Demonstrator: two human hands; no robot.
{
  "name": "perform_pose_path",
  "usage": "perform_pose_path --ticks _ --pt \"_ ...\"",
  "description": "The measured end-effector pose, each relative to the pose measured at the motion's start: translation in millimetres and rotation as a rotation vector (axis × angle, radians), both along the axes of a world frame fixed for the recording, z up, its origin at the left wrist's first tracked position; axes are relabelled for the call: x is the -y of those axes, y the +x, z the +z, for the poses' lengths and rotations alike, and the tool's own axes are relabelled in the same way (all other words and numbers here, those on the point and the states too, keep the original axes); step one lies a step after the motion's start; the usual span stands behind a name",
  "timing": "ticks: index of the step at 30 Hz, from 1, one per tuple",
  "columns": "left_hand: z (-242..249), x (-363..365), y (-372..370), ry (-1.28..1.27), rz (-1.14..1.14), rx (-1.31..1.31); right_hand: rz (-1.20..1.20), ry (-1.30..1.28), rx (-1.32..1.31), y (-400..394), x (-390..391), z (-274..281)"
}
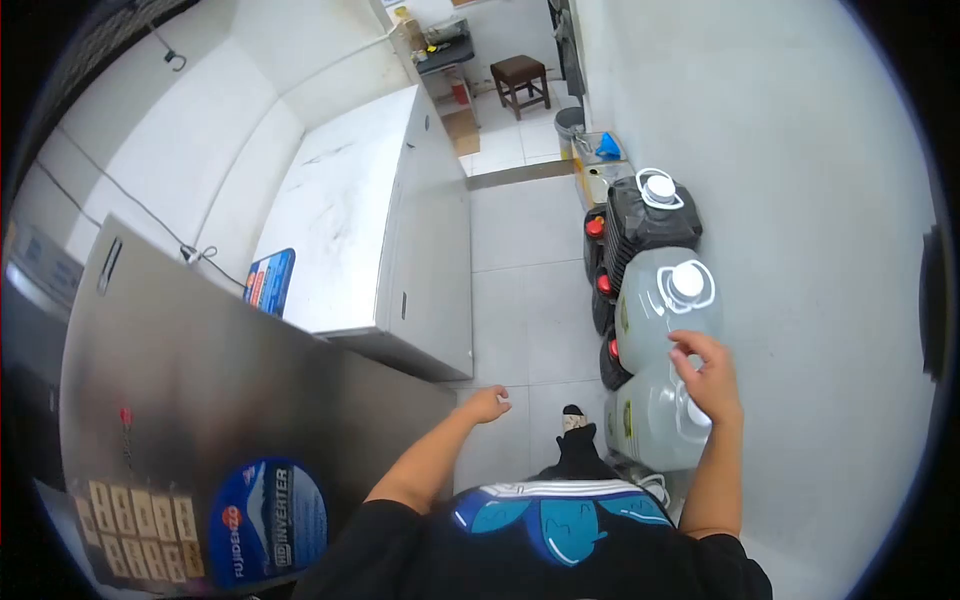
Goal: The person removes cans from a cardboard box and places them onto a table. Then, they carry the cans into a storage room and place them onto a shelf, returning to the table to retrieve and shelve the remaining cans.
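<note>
At the right wall, the right hand (708, 375) rests on top of the nearest jug (655, 420), fingers curled over its cap area; whether it grips the cap cannot be told. The left hand (487, 404) hangs free over the floor, loosely curled, holding nothing, well apart from the right.

Nearest jug: translucent, pale contents, level not readable. Just beyond it, touching, a second clear jug (665, 300) with white cap and white ring handle, same pale look. Beyond that, a black jug (650, 215) with white cap; contents hidden. Dark containers with red caps (597, 228) stand in a row on the floor side of the jugs. Further along the wall, a clear bin (598, 170) holding something blue, then a grey bucket (568, 122).

A steel fridge (200, 370) fills the left foreground; past it stands a white chest freezer (375, 220). Between the freezer front and the row of jugs runs a tiled aisle (520, 290), open floor through to a brown stool (520, 80) at the far end. One foot (573, 418) stands beside the nearest jug.
</note>
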State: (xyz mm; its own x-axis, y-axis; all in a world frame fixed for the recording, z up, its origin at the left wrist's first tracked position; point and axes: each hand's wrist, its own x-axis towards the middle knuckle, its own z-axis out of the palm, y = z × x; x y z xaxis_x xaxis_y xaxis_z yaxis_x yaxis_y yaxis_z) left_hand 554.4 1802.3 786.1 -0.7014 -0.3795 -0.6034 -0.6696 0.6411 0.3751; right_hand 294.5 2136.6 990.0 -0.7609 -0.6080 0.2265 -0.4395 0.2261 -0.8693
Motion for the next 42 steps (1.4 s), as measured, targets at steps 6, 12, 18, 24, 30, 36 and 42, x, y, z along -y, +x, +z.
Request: perform_pose_path --ticks 6,12,18,24,30,36,42 --pt "6 76 8 -0.045 -0.016 0.160 -0.095 -0.199 0.024 -115 85 17" --pt "20 119 20 0.003 -0.134 0.464 0.183 -0.150 0.004 -196 218 58" --pt "-2 209 -39 0.147 0.078 0.412 0.268 -0.155 -0.118 -289 364 42" --pt "-21 408 -234 0.010 -0.023 0.282 0.243 0.004 -0.116 -385 477 33" --pt "-11 581 -478 -0.119 0.170 -0.120 0.096 0.095 -0.037 -496 526 28" --pt "-49 657 -612 -0.058 0.249 -0.241 0.038 0.164 -0.012 -631 596 -9" --pt "-67 692 -640 0.001 0.025 0.204 0.254 0.168 -0.074 -789 738 18"
